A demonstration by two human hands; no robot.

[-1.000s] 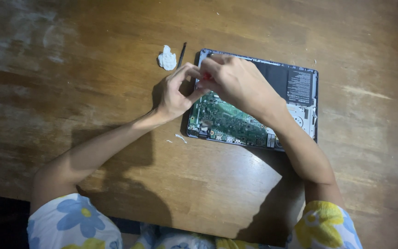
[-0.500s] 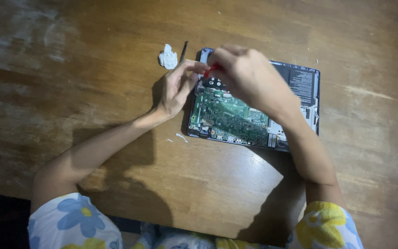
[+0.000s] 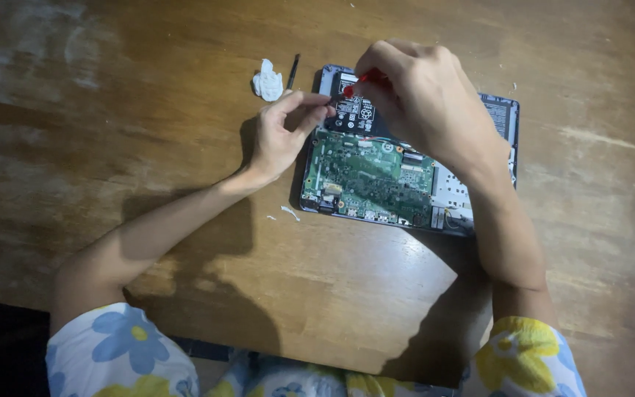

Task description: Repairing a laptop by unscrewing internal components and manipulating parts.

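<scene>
Laptop (image 3: 472,198), opened w/ green board (image 3: 369,176) exposed, lay on wooden table (image 3: 148,147); right hand (image 3: 424,103) gripped red-handled tool (image 3: 354,84) at top-left corner, left hand (image 3: 281,136) half-curled, fingertips touching laptop edge.

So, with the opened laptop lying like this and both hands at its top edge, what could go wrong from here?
1. The red-handled tool in the right hand might slip onto the bare green circuit board or the black battery.
2. The left hand fingers are near the tip and might get poked.
3. The small white scrap on the wooden table might get lost.
</scene>
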